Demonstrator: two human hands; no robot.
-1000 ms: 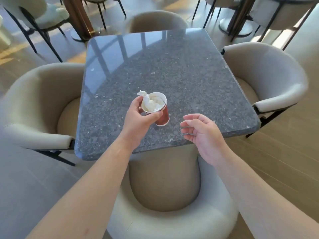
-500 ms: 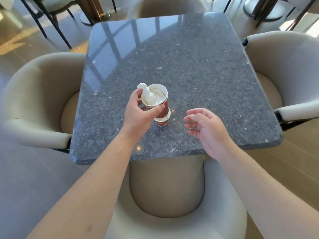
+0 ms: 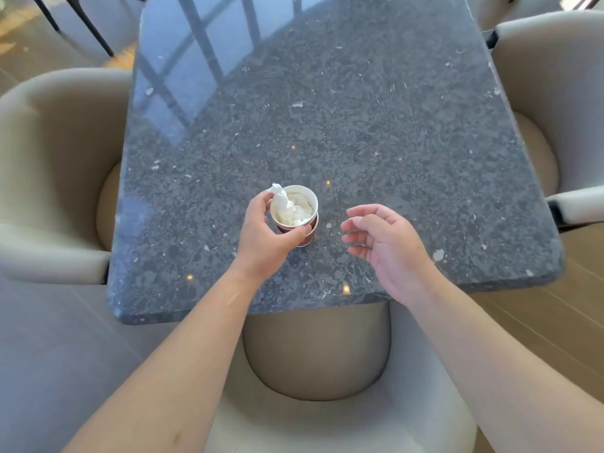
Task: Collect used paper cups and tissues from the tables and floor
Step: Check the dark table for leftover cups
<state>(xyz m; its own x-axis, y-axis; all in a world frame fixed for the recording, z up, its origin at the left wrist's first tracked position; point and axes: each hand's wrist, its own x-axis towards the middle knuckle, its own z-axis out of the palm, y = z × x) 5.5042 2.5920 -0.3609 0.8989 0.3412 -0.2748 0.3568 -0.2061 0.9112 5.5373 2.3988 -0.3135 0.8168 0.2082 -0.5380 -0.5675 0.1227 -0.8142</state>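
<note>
My left hand (image 3: 264,230) grips a red paper cup (image 3: 302,235) with a white inside, nested in a second red cup, near the front of the dark speckled stone table (image 3: 359,125). Crumpled white tissue (image 3: 289,206) fills the upper cup and pokes out over its left rim. Whether the stack touches the table I cannot tell. My right hand (image 3: 389,246) hovers a short way to the right of the cups, palm turned inward, fingers loosely curled, holding nothing.
Beige upholstered armchairs surround the table: one on the left (image 3: 55,171), one on the right (image 3: 555,103), and one right below me (image 3: 320,387). Dark chair legs (image 3: 88,24) stand at the top left. Wood-look floor (image 3: 549,322) shows at the right.
The view has moved closer and more overhead. My left hand has kept its grip on the tissue-filled cup, now sunk deeper into the lower cup. My right hand stays beside it.
</note>
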